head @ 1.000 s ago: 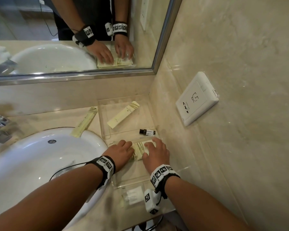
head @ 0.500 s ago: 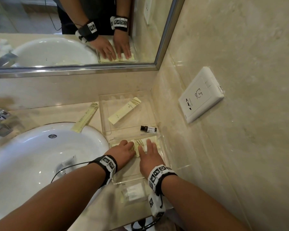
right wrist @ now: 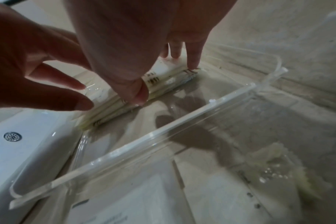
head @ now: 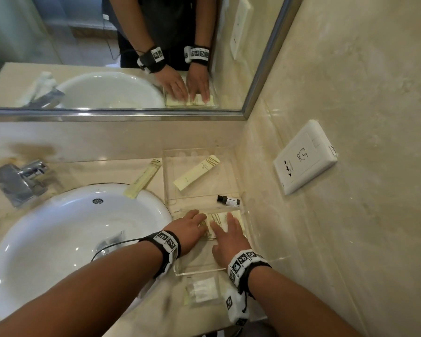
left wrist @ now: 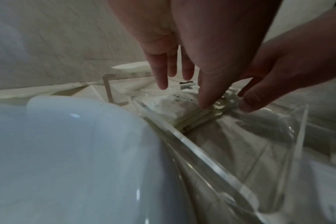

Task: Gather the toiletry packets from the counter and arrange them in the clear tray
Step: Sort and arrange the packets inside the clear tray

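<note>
A stack of cream toiletry packets (head: pixel 218 218) lies in the near clear tray (head: pixel 199 270) by the right wall. My left hand (head: pixel 197 223) and right hand (head: pixel 223 226) rest side by side on the stack, fingers straight. In the left wrist view my left thumb touches the near edge of the packets (left wrist: pixel 171 104). In the right wrist view my right thumb and fingers press on the same packets (right wrist: pixel 163 77), inside the tray wall (right wrist: pixel 144 136). Another cream packet (head: pixel 197 172) lies in a second clear tray (head: pixel 167 181) behind. A long packet (head: pixel 144 177) lies on the counter beside the sink.
A white sink basin (head: pixel 66 239) fills the left, a chrome tap (head: pixel 20 181) behind it. A small dark bottle (head: pixel 227 200) lies between the two trays. A clear-wrapped item (head: pixel 202 291) sits at the counter's near edge. A wall socket (head: pixel 304 156) is on the right wall.
Both hands went from curled over the packet stack to fingers stretched flat on it. The stack has slid a little toward the tray's far wall.
</note>
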Tool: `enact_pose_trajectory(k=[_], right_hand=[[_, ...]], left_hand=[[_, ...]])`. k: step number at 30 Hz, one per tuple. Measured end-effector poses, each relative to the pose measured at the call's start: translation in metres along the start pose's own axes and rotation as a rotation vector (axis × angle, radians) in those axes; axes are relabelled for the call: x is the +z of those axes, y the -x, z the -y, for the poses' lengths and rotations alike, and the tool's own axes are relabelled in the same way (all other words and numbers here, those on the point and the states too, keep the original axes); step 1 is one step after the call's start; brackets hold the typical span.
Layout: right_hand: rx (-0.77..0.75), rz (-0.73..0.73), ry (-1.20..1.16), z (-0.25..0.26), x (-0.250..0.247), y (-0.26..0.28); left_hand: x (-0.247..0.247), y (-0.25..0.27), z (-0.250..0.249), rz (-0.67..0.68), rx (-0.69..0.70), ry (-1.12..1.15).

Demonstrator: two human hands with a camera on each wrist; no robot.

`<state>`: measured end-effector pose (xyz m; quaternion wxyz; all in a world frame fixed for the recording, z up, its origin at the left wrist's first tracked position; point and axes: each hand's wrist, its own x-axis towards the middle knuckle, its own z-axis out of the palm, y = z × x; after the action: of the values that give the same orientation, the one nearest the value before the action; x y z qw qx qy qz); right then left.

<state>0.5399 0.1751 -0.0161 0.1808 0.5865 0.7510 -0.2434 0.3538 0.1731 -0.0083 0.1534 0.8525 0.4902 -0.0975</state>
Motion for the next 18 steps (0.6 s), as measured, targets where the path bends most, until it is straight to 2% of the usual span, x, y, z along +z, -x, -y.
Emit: enact_pose_trajectory(k=[5,11,18], right_hand=[[-0.006,-0.105,0.014,0.003,-0.015,0.008],[-0.034,-0.213,-0.081,0.012,-0.025,0.003],[0.044,-0.283,-0.224,-0.008,-0.034,0.003]], left_hand=[[-0.014,0.020,0.014,-0.015,-0.070,0.013],[-0.023,0.057,0.041,-0.052,-0.319,0.217],[-0.020,0.110,0.073,-0.128,-0.550,0.353]])
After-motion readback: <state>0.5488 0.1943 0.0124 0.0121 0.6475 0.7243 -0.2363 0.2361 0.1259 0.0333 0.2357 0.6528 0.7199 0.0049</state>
